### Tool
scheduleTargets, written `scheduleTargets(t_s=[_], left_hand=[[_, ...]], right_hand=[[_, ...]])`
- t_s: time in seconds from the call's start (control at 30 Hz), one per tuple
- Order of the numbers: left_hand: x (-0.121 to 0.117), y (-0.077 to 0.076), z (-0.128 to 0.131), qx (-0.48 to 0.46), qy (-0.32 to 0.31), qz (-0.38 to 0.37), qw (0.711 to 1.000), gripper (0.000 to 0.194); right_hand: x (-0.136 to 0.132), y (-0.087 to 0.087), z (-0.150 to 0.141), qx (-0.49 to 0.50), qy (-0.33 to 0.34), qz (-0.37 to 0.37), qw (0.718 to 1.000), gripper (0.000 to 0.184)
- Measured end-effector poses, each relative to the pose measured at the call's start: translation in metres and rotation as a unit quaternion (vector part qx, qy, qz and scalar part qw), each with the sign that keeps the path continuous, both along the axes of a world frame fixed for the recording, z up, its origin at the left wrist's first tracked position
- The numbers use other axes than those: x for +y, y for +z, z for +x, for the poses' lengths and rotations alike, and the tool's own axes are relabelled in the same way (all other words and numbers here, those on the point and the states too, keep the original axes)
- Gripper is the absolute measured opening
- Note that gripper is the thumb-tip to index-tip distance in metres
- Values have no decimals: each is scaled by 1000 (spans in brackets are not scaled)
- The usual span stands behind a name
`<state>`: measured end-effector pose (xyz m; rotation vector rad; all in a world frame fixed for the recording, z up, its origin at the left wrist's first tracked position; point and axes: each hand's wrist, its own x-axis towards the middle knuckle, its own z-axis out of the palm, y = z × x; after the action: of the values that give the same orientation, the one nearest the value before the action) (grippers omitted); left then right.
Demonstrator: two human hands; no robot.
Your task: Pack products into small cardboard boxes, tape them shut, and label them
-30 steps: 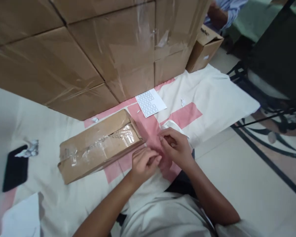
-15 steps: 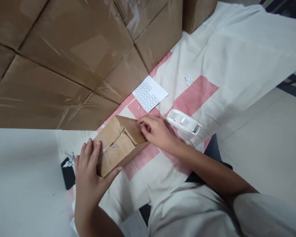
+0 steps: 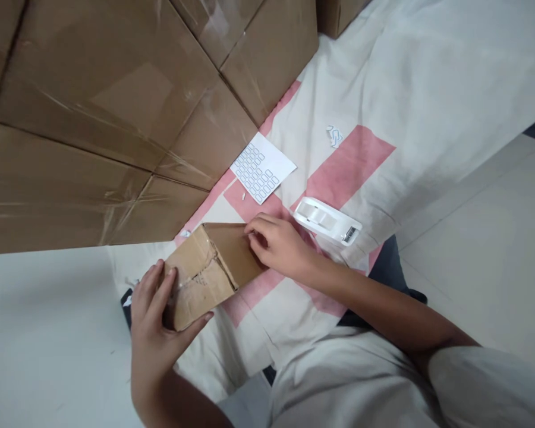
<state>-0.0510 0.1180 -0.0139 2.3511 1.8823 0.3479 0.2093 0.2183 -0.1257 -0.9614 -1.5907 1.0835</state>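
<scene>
A small brown cardboard box point(image 3: 205, 276) with a torn, taped seam lies tilted on the cloth in front of me. My left hand point(image 3: 158, 309) grips its near left end, thumb along the lower edge and fingers over the top. At the box's right side is my right hand point(image 3: 274, 244), its fingers curled and pinched against the cardboard face; whatever sits between the fingertips is hidden. Just right of that hand rests a white plastic device point(image 3: 327, 221) with a small dark label. Behind the box lies a white sheet of outlined stickers point(image 3: 263, 168), some of them gone.
Large taped cardboard cartons point(image 3: 116, 119) stand stacked along the back left. Crumpled paper scraps point(image 3: 334, 136) lie on the white and pink cloth point(image 3: 352, 160). A dark object point(image 3: 126, 303) is partly hidden behind my left hand. Tiled floor point(image 3: 481, 238) shows at right.
The small box has turned slightly, showing more of its right face, with my left hand still on it. My right hand stays pinched at that face. The whole view has shifted a little.
</scene>
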Motion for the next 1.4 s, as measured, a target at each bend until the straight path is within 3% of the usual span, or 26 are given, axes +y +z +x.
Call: scheduleTargets(t_s=[1.4], left_hand=[[-2, 1, 5, 3, 17, -8, 1000, 91]], right_hand=[[-3, 0, -1, -30, 52, 37, 998, 20]])
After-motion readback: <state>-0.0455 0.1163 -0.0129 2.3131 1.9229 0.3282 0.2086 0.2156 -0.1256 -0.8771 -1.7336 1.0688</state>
